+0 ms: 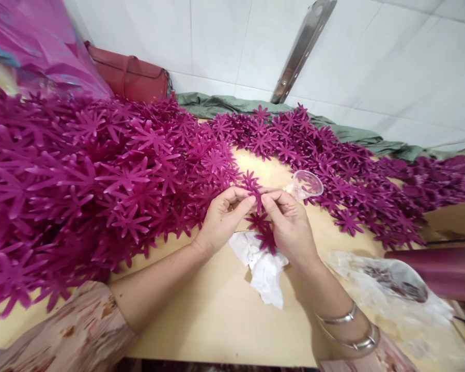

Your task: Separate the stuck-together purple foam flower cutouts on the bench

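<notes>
left hand (222, 219): pinching purple flower (258, 201)
right hand (293, 226): pinching same flower
purple flower: between both hands, above tabletop (201, 315)
clear plastic cup (307, 184): contents unclear
plastic bag (375, 310): dark pieces (397, 283) inside

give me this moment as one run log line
left hand: pinching purple flower piece | right hand: pinching same piece | nearer: crumpled white material | beyond: clear plastic container | left: purple flower pile

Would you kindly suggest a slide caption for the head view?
Left hand and right hand pinch a purple flower above a table, with a heap of similar ones to the left.
</notes>
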The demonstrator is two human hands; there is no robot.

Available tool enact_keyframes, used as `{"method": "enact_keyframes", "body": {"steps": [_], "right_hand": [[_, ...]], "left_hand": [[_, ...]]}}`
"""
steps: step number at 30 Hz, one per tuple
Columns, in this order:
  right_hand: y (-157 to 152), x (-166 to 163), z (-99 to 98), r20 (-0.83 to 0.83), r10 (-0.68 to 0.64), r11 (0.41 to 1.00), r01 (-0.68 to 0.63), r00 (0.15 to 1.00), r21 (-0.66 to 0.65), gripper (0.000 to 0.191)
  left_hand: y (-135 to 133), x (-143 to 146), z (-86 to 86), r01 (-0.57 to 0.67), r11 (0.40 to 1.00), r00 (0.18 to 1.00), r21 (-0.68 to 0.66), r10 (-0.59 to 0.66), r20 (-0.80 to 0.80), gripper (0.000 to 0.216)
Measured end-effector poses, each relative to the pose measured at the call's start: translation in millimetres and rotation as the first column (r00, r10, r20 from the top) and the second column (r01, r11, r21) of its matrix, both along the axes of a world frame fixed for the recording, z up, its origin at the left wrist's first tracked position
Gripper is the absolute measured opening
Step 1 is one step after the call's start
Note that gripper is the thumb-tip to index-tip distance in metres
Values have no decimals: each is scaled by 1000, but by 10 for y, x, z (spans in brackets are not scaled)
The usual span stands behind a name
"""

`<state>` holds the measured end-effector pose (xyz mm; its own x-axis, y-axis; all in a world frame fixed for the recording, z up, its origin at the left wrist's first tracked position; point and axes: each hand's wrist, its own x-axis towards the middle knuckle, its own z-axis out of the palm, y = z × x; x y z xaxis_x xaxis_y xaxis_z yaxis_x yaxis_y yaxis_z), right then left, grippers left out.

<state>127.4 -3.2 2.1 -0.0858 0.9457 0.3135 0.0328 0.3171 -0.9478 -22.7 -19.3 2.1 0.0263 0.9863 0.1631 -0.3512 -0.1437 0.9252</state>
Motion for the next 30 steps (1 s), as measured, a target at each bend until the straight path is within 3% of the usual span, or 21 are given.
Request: {"method": "enact_keyframes", "body": {"steps": [3,16,21,24,27,30], "right_hand": [[28,13,-44,-125,46,992,-60,991,-109,21],[3,-48,90,-336,32,950,-133,941,-282,34],[50,18,58,-411,-66,962,-53,909,-270,36],[70,25,43,-454,-109,951,-41,884,-308,31],[92,23,50,-502,-165,902,-76,849,-424,29],[101,30,88,-520,-120,853,-181,846,-490,43]], "left_hand": [[7,-4,2,22,1000,999,-14,-21,39,23],[15,13,-23,146,987,974,-61,-132,186,23],[61,1,-64,64,993,939,-95,-28,343,26],[86,2,-84,-33,985,936,-169,90,340,33],[96,13,-84,-139,969,932,-207,198,303,40],[99,20,-76,-207,958,921,-197,259,291,40]]}}
